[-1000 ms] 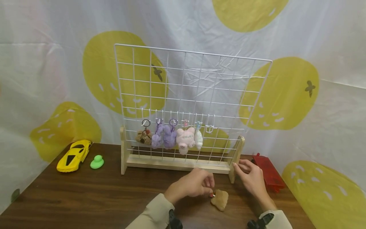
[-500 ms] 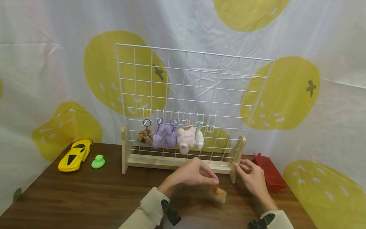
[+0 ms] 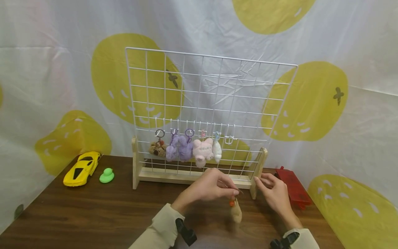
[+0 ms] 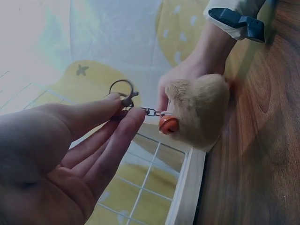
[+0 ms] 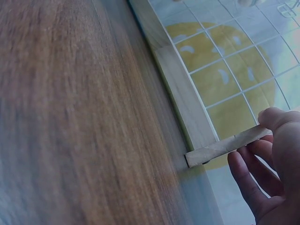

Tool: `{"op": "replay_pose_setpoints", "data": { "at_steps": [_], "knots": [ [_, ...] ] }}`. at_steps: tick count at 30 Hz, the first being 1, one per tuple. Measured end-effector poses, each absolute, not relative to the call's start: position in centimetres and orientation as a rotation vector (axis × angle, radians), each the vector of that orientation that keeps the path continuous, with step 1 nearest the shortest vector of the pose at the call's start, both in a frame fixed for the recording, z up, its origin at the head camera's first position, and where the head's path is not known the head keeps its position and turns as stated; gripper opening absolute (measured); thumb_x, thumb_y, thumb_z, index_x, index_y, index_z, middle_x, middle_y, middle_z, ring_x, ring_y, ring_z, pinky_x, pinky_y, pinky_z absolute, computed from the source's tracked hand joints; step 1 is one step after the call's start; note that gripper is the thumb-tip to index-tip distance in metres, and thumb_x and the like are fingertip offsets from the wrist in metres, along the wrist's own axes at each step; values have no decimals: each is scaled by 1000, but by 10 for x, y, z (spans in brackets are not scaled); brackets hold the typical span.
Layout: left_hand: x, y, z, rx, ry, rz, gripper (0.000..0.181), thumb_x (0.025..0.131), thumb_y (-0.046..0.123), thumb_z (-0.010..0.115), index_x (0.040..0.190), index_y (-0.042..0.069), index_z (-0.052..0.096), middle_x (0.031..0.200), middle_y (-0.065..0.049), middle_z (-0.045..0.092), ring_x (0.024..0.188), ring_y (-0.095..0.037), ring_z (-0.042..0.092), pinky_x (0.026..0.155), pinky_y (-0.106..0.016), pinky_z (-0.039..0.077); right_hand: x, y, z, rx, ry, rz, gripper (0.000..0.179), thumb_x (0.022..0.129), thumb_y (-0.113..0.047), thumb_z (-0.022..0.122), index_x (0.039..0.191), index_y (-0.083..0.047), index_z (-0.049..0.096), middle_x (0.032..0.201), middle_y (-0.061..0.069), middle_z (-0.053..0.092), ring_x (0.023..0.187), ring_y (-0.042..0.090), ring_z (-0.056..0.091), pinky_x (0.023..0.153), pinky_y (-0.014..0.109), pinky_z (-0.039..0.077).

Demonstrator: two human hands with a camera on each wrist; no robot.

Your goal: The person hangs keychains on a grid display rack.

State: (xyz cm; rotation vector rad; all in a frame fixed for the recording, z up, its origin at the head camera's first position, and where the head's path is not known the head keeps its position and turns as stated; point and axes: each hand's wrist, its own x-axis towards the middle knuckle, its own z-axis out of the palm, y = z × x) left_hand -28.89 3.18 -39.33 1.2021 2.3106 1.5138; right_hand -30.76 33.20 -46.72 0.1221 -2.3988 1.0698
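My left hand [image 3: 214, 186] pinches the metal clasp of a tan plush keychain [image 3: 237, 212] between thumb and fingers. The plush [image 4: 201, 112] hangs by a short chain with an orange bell [image 4: 168, 124], and a split ring [image 4: 123, 86] sticks out past the fingertips. My right hand [image 3: 275, 192] grips the right wooden upright [image 5: 227, 146] of a white wire grid rack [image 3: 174, 176], thumb on one side and fingers on the other. Plush keychains hang along the rack: a brown bear [image 3: 157, 149], purple ones [image 3: 186, 152], a pink one [image 3: 202, 150] and a white one [image 3: 217, 152].
A bare white hook [image 3: 229, 139] is on the grid, right of the white plush. On the left of the wooden table [image 3: 93, 214] are a yellow toy car [image 3: 81, 169] and a green duck [image 3: 107, 175]. A red box [image 3: 293, 188] lies beyond my right hand.
My left hand has lifted the tan plush keychain off the table, so it now dangles from the fingers, turned edge-on to the head view. The right hand keeps its grip on the upright.
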Motion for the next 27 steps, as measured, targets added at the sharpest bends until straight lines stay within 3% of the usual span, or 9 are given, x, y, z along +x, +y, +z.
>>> {"op": "replay_pose_setpoints", "data": {
  "at_steps": [3, 9, 17, 27],
  "knots": [
    [-286, 33, -390, 1163, 2336, 1562, 6, 97, 15, 83, 101, 11, 86, 97, -5, 85, 79, 3, 77, 78, -18, 64, -308, 332, -467, 127, -2397, 1073, 29, 100, -28, 81, 119, -6, 79, 109, 13, 84, 97, -14, 67, 79, -1, 48],
    [-282, 33, -384, 1149, 2501, 1561, 7, 98, 22, 82, 102, 17, 85, 97, 3, 85, 83, 6, 75, 81, -15, 61, -308, 332, -467, 129, -2401, 1080, 29, 100, -29, 81, 119, -7, 79, 109, 12, 84, 98, -14, 67, 81, -1, 48],
    [-281, 32, -380, 1123, 2631, 1588, 8, 98, 21, 83, 103, 17, 86, 97, 2, 85, 80, -3, 78, 67, -16, 59, -308, 333, -468, 113, -2409, 1062, 29, 100, -31, 81, 119, -10, 80, 110, 10, 84, 103, -10, 68, 82, -1, 46],
    [-281, 29, -373, 1073, 2681, 1702, 8, 98, 19, 83, 101, 12, 85, 97, -1, 85, 81, -4, 78, 73, -16, 61, -308, 332, -466, 99, -2416, 1068, 30, 100, -31, 81, 120, -9, 80, 110, 10, 84, 104, -9, 68, 83, -2, 45]
  ]
}}
